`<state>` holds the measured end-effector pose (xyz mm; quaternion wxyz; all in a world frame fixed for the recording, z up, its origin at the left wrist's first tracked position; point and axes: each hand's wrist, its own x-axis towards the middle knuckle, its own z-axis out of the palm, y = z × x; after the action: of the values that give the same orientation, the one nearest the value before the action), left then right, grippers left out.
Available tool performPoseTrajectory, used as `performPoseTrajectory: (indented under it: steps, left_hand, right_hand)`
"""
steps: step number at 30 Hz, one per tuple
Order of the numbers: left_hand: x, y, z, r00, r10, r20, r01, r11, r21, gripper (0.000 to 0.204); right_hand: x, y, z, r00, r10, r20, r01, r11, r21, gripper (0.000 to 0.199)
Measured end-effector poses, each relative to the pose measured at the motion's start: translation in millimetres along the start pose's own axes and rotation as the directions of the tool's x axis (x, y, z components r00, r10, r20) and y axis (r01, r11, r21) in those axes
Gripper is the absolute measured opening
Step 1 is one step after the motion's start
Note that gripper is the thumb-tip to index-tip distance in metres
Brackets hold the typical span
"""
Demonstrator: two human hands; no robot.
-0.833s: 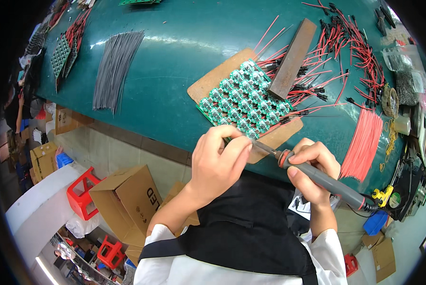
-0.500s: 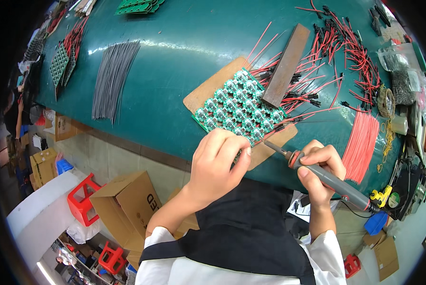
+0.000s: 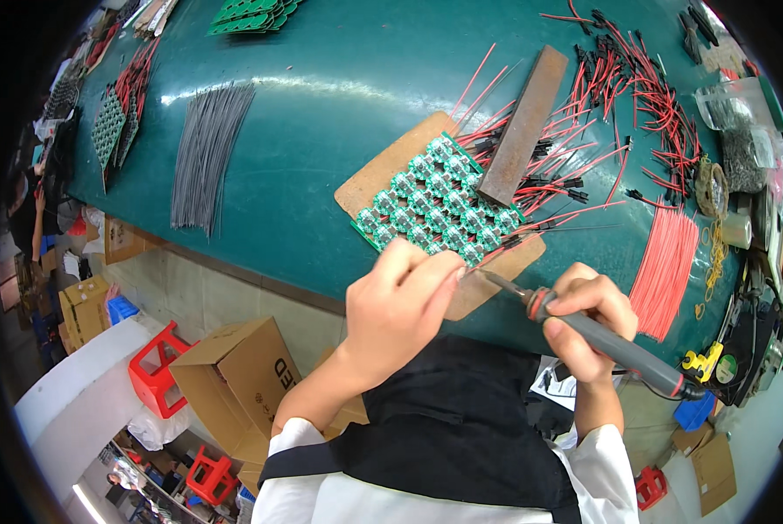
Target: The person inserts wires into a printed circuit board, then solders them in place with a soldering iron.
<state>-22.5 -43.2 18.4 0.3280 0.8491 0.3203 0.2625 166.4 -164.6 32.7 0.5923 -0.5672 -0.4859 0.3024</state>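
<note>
My right hand [image 3: 588,319] is closed round the grey handle of a soldering iron [image 3: 614,345], whose tip points up-left at the near corner of a green circuit-board panel [image 3: 435,205]. The panel bears rows of small round boards with dark parts. My left hand [image 3: 405,293] is pinched at the panel's near edge, close to the iron's tip, with a thin red wire [image 3: 473,270] at its fingertips. Under the panel lies a brown board [image 3: 365,185]. A rusty metal bar [image 3: 524,127] rests across red and black wires with connectors [image 3: 566,185] at the panel's right.
On the green table [image 3: 295,157] lie a bundle of grey wires [image 3: 210,157], a bundle of red wires [image 3: 665,271], loose connector leads [image 3: 649,96] and more green boards [image 3: 254,16]. Bags and tape [image 3: 736,231] crowd the right edge. A cardboard box [image 3: 234,380] stands below.
My left hand has shifted slightly, its fingertips moving a little right and off the panel's edge. The iron's tip has drawn slightly down from the panel. The panel sits slightly lower in view.
</note>
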Motion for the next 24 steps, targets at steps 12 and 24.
performPoseTrajectory:
  steps: [12,24]
  left_hand:
    - [23.0,-0.4,19.7,0.991,0.133,-0.011,-0.133,0.99,-0.037,0.013]
    - [34.7,6.5,16.9,0.999,-0.038,-0.01,0.037,0.995,-0.095,0.014]
  right_hand:
    - [5.2,5.0,-7.0,0.995,0.044,-0.091,-0.041,0.998,0.04,0.016]
    - [6.9,1.9,-25.1,0.985,0.03,-0.171,-0.025,0.999,0.031,0.016]
